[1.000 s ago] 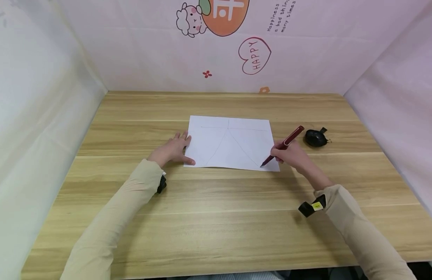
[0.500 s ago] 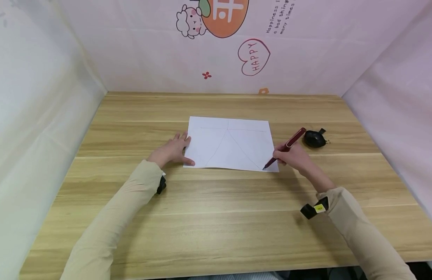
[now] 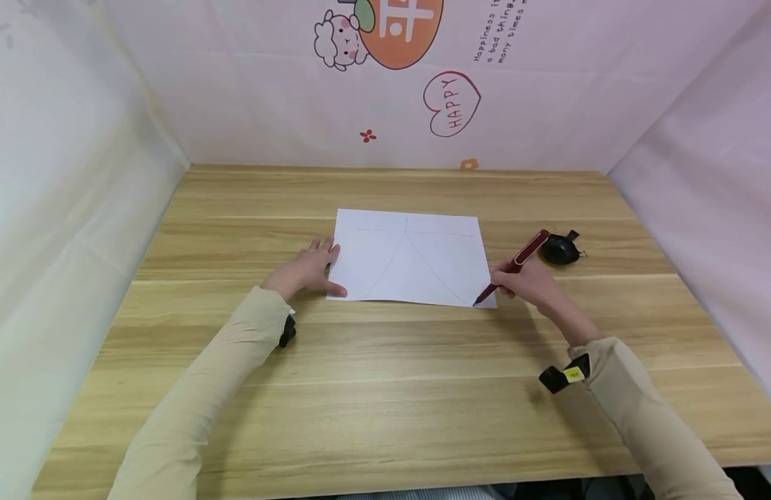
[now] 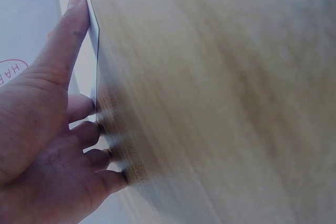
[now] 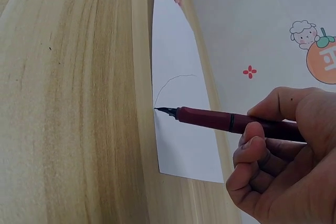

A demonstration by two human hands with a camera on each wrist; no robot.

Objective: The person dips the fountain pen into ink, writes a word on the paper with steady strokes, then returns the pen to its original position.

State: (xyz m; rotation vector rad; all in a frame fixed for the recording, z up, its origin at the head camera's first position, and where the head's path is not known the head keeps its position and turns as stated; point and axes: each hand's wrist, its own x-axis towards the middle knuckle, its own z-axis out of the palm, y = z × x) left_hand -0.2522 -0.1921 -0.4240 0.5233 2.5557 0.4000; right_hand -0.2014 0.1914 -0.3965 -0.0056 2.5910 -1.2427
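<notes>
A white sheet of paper [image 3: 385,264] lies on the wooden table with thin dark strokes on it: a crossbar, a short upright and two slanting lines that spread toward the near edge. My right hand [image 3: 526,281] pinches a dark red fountain pen [image 5: 210,118]; its nib touches the paper close to the near right corner. At the sheet's left edge rests my left hand [image 3: 307,269], fingers spread, with the thumb lying on the near left corner. In the left wrist view, that thumb [image 4: 63,45] reaches along the paper's edge.
A small black rounded object [image 3: 560,248] sits just beyond my right hand. The wooden table [image 3: 385,403] meets a printed white cloth [image 3: 267,90] at the back, and plain pale cloth hangs on both sides.
My right hand has moved slightly right and nearer, drawing the pen tip along the right slanting line toward the paper's near edge. My left hand has stayed put.
</notes>
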